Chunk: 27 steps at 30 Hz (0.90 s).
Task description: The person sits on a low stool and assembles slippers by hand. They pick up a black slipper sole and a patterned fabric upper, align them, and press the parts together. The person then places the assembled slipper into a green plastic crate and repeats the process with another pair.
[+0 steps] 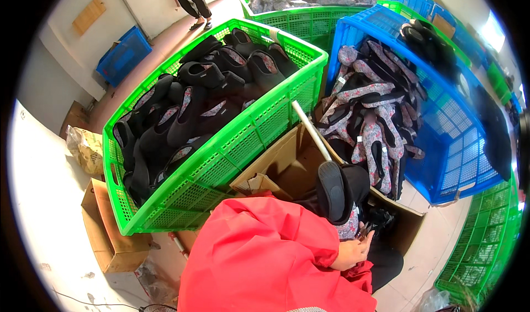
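Observation:
My left hand [349, 255] comes out of a red sleeve [259, 246] at the lower middle. Its fingers bend around something small and dark beside floral fabric [349, 227]; I cannot make out what it is. Another part of red sleeve [361, 276] shows close by, but my right hand is mostly hidden and its fingers cannot be told apart. Just above my hands, a black slipper [331, 193] stands with its ridged sole facing up, at the lower end of a pale pole [312, 130]. Dark crumpled plastic [380, 219] lies to the right of my fingers.
A green crate [232, 157] piled with black slippers [182, 107] stands at left. At right, a tilted blue crate [452, 152] holds floral-lined pieces [381, 113]. An open cardboard box [276, 168] sits between them. Another green crate [480, 246] stands lower right. A person [190, 0] stands far back.

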Each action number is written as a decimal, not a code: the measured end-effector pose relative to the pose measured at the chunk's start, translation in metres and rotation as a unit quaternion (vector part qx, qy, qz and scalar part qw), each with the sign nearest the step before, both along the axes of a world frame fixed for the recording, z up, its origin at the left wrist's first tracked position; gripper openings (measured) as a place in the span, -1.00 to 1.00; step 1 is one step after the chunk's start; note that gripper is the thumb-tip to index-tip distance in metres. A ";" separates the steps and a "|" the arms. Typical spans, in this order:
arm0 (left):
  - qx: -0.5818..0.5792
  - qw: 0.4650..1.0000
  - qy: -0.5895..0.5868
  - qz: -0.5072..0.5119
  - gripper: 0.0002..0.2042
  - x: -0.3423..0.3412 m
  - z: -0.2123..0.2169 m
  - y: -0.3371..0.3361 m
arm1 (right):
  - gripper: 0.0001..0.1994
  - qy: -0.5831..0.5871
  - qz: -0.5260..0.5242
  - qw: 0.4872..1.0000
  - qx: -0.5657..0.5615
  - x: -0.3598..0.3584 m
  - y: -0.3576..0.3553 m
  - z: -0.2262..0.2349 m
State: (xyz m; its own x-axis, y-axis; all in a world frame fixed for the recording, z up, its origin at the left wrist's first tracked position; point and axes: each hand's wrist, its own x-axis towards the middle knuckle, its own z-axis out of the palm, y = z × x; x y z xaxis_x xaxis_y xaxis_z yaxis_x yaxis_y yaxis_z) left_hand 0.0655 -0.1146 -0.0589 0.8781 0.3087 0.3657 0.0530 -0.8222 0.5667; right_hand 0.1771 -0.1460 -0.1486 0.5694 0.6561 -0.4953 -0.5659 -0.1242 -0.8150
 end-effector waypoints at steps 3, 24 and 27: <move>-0.100 0.992 0.015 -0.074 -0.78 -0.002 -0.005 -0.006 | -0.36 0.070 0.067 0.995 0.013 0.014 -0.003 -0.004; -0.120 0.986 0.044 -0.109 -0.73 -0.001 -0.005 -0.014 | -0.53 0.255 0.167 0.947 0.106 0.048 -0.018 -0.039; -0.188 0.962 0.151 -0.127 -0.73 0.002 0.000 -0.014 | -0.54 0.235 0.163 0.953 0.097 0.051 -0.018 -0.041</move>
State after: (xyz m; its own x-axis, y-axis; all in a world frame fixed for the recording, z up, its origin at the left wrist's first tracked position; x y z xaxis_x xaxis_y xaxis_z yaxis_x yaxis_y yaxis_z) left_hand 0.0674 -0.1283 -0.0585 0.9914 0.1302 -0.0126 0.0852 -0.5698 0.8174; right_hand 0.2278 -0.1644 -0.1894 0.0643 0.8659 -0.4961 -0.8318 -0.2281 -0.5061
